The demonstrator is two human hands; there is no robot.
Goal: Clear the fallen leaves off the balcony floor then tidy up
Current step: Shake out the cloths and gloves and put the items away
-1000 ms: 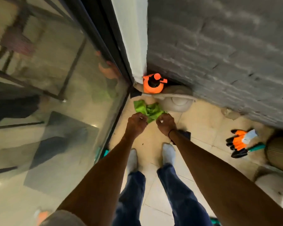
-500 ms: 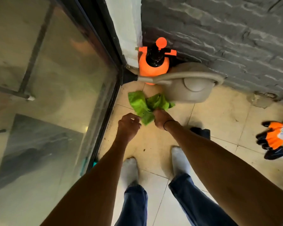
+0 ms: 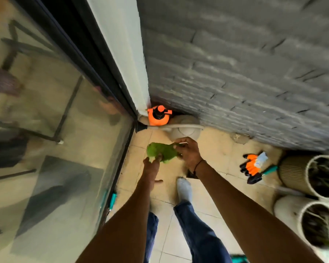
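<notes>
While both hands grip green cloth (image 3: 162, 152), blurred

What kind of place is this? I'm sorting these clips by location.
Likely a home balcony or patio: beige tiled floor between a grey brick wall and sliding glass door, with ribbed round planters and an orange pump sprayer.

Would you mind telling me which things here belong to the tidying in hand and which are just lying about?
In hand:
- green cloth, held by the left hand and right hand

Lying about:
- orange sprayer in the corner
- beige watering can
- orange-and-black gloves
- two plant pots at right
</notes>
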